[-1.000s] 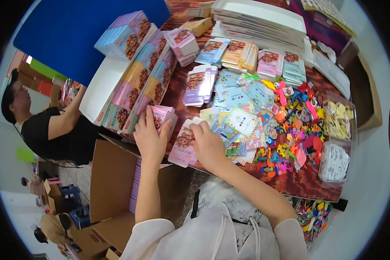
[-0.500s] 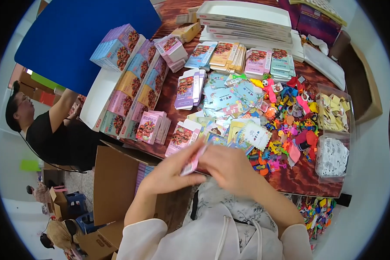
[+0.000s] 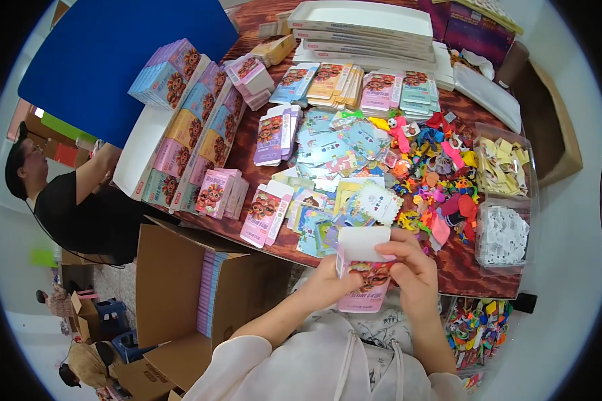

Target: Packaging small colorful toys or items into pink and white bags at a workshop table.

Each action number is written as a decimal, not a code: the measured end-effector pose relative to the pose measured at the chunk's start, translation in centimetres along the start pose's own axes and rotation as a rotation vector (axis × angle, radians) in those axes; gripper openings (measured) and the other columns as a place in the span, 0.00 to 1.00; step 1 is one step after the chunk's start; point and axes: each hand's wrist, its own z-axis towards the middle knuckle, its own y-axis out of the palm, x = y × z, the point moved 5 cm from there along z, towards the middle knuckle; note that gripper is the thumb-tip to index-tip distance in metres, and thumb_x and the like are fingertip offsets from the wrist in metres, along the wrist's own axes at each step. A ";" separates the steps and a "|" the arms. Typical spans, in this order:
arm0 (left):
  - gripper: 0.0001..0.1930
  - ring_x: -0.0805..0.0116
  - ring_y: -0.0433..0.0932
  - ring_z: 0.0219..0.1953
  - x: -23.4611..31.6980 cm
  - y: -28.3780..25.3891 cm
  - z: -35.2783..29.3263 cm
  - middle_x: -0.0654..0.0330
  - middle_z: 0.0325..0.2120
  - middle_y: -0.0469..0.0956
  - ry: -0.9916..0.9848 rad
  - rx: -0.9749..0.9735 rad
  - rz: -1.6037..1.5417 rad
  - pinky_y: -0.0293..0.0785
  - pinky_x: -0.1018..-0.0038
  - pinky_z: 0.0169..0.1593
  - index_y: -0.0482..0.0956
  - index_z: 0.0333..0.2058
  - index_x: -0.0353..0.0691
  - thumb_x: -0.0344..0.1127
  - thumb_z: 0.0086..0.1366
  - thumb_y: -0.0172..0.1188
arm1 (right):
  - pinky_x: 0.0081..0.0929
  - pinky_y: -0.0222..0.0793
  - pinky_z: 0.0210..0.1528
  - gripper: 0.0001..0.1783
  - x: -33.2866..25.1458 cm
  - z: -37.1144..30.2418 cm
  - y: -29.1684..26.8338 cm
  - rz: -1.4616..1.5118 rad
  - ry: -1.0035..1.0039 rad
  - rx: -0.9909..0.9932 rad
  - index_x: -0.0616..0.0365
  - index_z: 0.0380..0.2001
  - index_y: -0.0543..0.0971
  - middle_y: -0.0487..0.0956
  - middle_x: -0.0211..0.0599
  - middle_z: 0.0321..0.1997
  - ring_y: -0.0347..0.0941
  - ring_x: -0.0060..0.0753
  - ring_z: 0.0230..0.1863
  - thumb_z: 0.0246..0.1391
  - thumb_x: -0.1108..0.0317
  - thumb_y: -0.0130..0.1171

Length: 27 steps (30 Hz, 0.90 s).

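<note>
Close to my body, a small pink carton (image 3: pixel 361 301) is held up in both hands, its white top flap raised. My left hand (image 3: pixel 326 283) grips its left side, thumb across the printed front. With fingers at the flap and thumb on the front, my right hand (image 3: pixel 411 269) holds the right side. Just beyond lie scattered printed cards (image 3: pixel 324 150) and a white scalloped card (image 3: pixel 378 202). Flat pink cartons (image 3: pixel 266 212) lie left of the cards, near the table edge. The inside of the held carton is hidden from me.
Small colourful toys (image 3: pixel 441 180) are heaped at right, beside clear trays of yellow slips (image 3: pixel 505 164) and white packets (image 3: pixel 505 234). Filled display trays (image 3: pixel 187 127) stand at left, empty white trays (image 3: pixel 368 23) at the back. An open cardboard box (image 3: pixel 167 287) sits below left; another person (image 3: pixel 73 214) works beyond.
The pink carton has turned from edge-on to showing its front, with its flap now raised. My hands have moved slightly right and nearer, and the right hand has shifted to the carton's side.
</note>
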 end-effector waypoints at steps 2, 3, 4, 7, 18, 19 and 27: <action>0.23 0.73 0.78 0.50 -1.5 0.1 0.8 0.59 0.49 0.81 -0.038 0.036 -0.122 0.75 0.71 0.55 0.75 0.57 0.33 0.35 0.66 0.65 | 0.27 0.68 0.52 0.15 -0.1 -0.4 -0.9 -0.042 -0.028 -0.015 0.62 0.48 0.81 0.74 0.42 0.53 0.74 0.34 0.50 0.57 0.75 0.62; 0.23 0.73 0.78 0.50 -1.7 -0.1 0.9 0.59 0.49 0.81 -0.038 0.029 -0.129 0.75 0.71 0.55 0.75 0.57 0.33 0.35 0.66 0.65 | 0.26 0.69 0.51 0.14 -0.3 -0.6 -1.6 -0.280 -0.085 -0.045 0.64 0.48 0.81 0.75 0.40 0.51 0.74 0.32 0.49 0.58 0.75 0.62; 0.22 0.73 0.78 0.50 -1.7 -0.2 1.0 0.59 0.49 0.81 -0.053 -0.022 0.024 0.75 0.71 0.55 0.75 0.57 0.33 0.33 0.67 0.64 | 0.26 0.70 0.50 0.13 -0.5 -0.9 -1.8 -0.518 -0.141 -0.077 0.65 0.48 0.81 0.76 0.38 0.49 0.74 0.30 0.48 0.59 0.75 0.61; 0.20 0.71 0.79 0.51 0.0 0.4 0.8 0.57 0.49 0.81 -0.039 0.009 0.135 0.76 0.71 0.56 0.75 0.58 0.32 0.29 0.68 0.62 | 0.19 0.67 0.45 0.13 -0.5 -1.4 -2.4 -0.509 -0.122 0.138 0.65 0.46 0.80 0.77 0.31 0.39 0.72 0.24 0.43 0.56 0.80 0.60; 0.27 0.61 0.81 0.43 3.5 0.8 -1.0 0.52 0.45 0.79 0.330 0.121 0.780 0.78 0.69 0.48 0.72 0.62 0.37 0.21 0.64 0.62 | 0.13 0.62 0.30 0.09 1.6 -1.8 -2.6 -0.198 0.057 0.245 0.63 0.39 0.79 0.77 0.28 0.39 0.69 0.13 0.31 0.55 0.84 0.61; 0.26 0.67 0.81 0.43 3.2 0.6 -0.9 0.55 0.44 0.78 0.276 0.089 0.730 0.79 0.72 0.51 0.72 0.61 0.36 0.20 0.64 0.62 | 0.16 0.63 0.32 0.09 1.4 -1.5 -2.4 -0.232 -0.011 0.189 0.63 0.39 0.79 0.77 0.29 0.38 0.69 0.15 0.32 0.55 0.84 0.61; 0.23 0.70 0.80 0.50 2.9 -0.2 -0.5 0.56 0.52 0.76 0.042 -0.021 0.431 0.79 0.72 0.53 0.70 0.61 0.35 0.20 0.68 0.60 | 0.17 0.66 0.33 0.08 0.4 -1.3 -2.1 -0.655 -0.356 -0.005 0.64 0.42 0.80 0.78 0.33 0.34 0.71 0.18 0.31 0.59 0.82 0.60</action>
